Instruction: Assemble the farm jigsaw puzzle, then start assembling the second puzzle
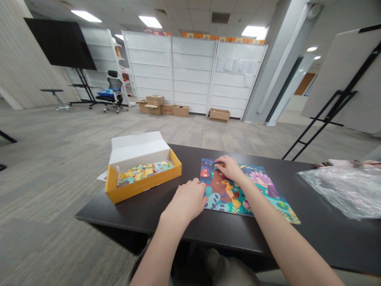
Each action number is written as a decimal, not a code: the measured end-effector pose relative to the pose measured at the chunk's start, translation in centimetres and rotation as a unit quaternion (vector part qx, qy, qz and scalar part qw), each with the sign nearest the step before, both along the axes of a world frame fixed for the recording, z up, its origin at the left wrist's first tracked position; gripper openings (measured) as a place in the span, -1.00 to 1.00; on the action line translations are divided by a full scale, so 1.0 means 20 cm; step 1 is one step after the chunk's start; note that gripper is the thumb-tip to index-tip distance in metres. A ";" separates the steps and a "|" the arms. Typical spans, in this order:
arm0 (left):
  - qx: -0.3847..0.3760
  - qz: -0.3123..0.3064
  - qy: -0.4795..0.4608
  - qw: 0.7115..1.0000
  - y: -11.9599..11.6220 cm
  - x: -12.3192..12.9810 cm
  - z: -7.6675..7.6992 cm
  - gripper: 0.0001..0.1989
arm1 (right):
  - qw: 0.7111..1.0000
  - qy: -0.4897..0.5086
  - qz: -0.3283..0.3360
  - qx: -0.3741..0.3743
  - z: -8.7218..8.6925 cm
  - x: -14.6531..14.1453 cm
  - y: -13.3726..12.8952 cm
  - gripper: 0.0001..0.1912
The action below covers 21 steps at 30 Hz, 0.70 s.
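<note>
An illustrated jigsaw puzzle board with a jungle scene lies flat on the dark tabletop, just right of the box, its corner angled toward the camera. Right hand sits at the board's upper left, fingers curled downward onto the surface; a small grasped piece is possible, but the fingers hide the contact point, so grip cannot be told. Left hand rests at the board's near left edge, fingers relaxed and slightly spread, grasping nothing visible. Left of the board stands a yellow cardboard box, its white lid raised behind it, holding a heap of loose puzzle pieces (colours match the board's palette). Both hands are on or at the board, neither at the box. A crumpled clear plastic bag lies at the table's right end. Beyond the table: an easel, stacked cardboard boxes before white shelving, and a mesh office chair.
</note>
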<state>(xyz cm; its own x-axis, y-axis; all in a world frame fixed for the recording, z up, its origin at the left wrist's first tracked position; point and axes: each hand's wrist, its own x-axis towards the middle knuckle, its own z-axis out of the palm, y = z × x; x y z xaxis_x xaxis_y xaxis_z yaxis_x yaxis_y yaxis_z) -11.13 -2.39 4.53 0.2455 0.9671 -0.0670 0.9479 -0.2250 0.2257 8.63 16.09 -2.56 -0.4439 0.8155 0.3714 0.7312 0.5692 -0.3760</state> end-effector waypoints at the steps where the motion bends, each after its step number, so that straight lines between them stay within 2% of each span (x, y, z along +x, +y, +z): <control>1: -0.003 0.000 -0.001 1.000 0.00 0.00 0.00 -0.81 | 1.000 -0.004 0.003 -0.001 0.00 0.00 0.00 -0.86; 6: 0.001 -0.004 -0.021 1.000 0.00 -0.02 -0.01 -0.82 | 1.000 -0.013 0.009 -0.005 0.01 0.02 0.01 -0.85; 11: 0.031 -0.014 -0.114 0.993 0.04 -0.12 -0.05 -0.84 | 0.999 -0.029 0.019 -0.008 0.00 0.02 0.01 -0.83; 17: 0.079 0.074 -0.113 0.988 0.07 -0.34 -0.04 -0.84 | 0.999 -0.031 0.018 -0.004 0.00 0.01 0.01 -0.82; 21: 0.016 0.106 -0.094 0.990 0.04 -0.40 -0.04 -0.78 | 0.999 -0.027 0.018 -0.006 -0.01 0.01 -0.01 -0.82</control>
